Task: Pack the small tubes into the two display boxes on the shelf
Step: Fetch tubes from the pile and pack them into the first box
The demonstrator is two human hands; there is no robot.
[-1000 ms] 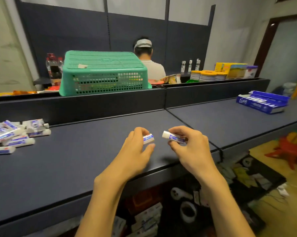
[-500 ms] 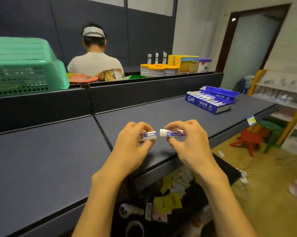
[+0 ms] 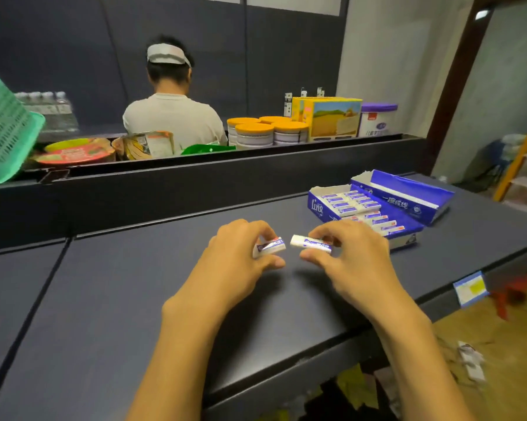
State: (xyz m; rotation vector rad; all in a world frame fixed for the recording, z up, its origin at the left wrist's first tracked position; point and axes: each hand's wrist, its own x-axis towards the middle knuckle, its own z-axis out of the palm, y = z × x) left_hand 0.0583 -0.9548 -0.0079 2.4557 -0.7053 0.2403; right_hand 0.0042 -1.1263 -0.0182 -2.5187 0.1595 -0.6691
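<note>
Hovering low over the dark shelf (image 3: 110, 314), the left hand (image 3: 235, 262) pinches one small tube (image 3: 270, 247) and the right hand (image 3: 353, 262) pinches another tube (image 3: 311, 243), their white ends facing each other and just apart. Bare shelf spreads to the left and toward the front edge. The open blue display box (image 3: 317, 206), partly filled with tubes, sits just beyond the right hand near the shelf's right edge.

Shelf (image 3: 140, 299): matt, smooth dark surface. Display boxes (image 3: 408, 199): glossy printed cardboard. Small tubes (image 3: 309, 243): glossy plastic. Green basket (image 3: 4, 135): perforated plastic.
</note>
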